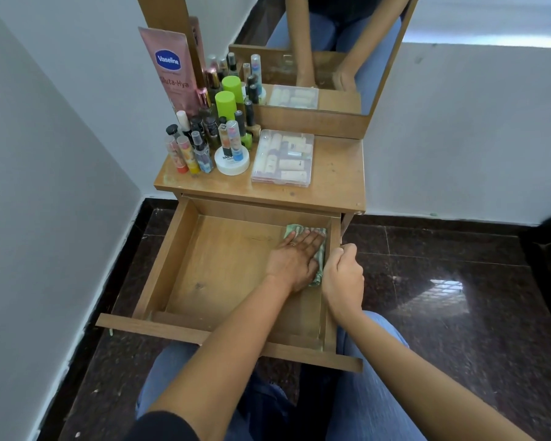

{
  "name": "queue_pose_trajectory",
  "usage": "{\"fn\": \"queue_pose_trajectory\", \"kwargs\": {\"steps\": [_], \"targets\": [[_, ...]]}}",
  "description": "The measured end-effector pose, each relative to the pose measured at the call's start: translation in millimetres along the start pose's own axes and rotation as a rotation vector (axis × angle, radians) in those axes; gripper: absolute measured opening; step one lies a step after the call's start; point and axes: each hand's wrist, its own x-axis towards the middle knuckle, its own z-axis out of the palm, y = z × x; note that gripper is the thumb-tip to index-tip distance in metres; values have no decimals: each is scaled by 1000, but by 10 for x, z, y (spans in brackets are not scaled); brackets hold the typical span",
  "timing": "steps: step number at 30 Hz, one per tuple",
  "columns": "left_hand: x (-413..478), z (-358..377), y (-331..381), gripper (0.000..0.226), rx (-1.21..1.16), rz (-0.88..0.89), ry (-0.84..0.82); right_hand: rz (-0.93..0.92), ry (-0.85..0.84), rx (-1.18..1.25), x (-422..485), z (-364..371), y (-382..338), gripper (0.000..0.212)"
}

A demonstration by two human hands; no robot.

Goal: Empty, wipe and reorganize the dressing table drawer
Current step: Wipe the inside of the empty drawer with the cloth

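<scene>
Blue-jeaned knees (372,393) sit under the pulled-out brown wooden drawer (167,259). Our left hand (295,259) presses flat, fingers straight, on the crumpled green cloth (291,231) in its rear right corner. Our right hand (342,275) clamps its right wall. The bare floor, likely next, lies leftward.

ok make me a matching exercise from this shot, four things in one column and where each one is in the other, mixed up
Things
1. cloth
2. clear plastic box
3. Vaseline tube
4. right hand

Places
A. standing at the back left of the table top
B. gripping the right wall of the drawer
C. lying flat on the table top, right of the bottles
D. under the left hand, in the drawer's far right corner

Pairs: 1-D, 2-C, 3-A, 4-B
</scene>
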Motion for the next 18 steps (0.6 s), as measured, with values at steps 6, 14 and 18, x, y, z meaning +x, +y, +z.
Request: {"fn": "queue_pose_trajectory", "kwargs": {"steps": [6, 14, 18], "targets": [[-25, 18, 65, 56, -25, -86, 28, -4, -21, -12, -15, -10, -2, 22], [-56, 38, 19, 55, -35, -155, 28, -5, -38, -37, -18, -30, -1, 25], [-122, 30, -120, 56, -64, -224, 24, -2, -37, -28, -17, -33, -1, 24]]}}
